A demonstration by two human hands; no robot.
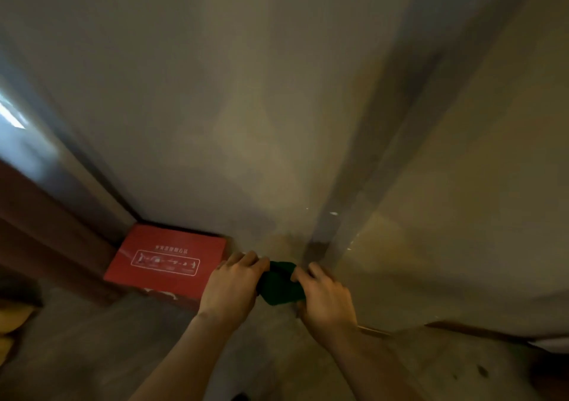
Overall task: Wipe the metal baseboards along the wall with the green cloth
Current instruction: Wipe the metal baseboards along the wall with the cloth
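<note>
A dark green cloth [278, 286] is bunched between both of my hands, low down by the foot of a beige wall. My left hand [231, 286] grips its left side and my right hand [323, 299] grips its right side. Just above the cloth a grey metal strip [354, 191] runs up the wall corner, its dark lower end close to my right fingers. The bottom edge of the wall behind my hands is hidden, so no baseboard shows clearly there. The picture is blurred.
A red box [166, 259] with white print stands on the floor against the wall, left of my left hand. A dark red-brown door frame [40, 216] rises at the far left. A brownish strip [474, 331] lies along the wall foot at right. The floor [123, 354] is grey.
</note>
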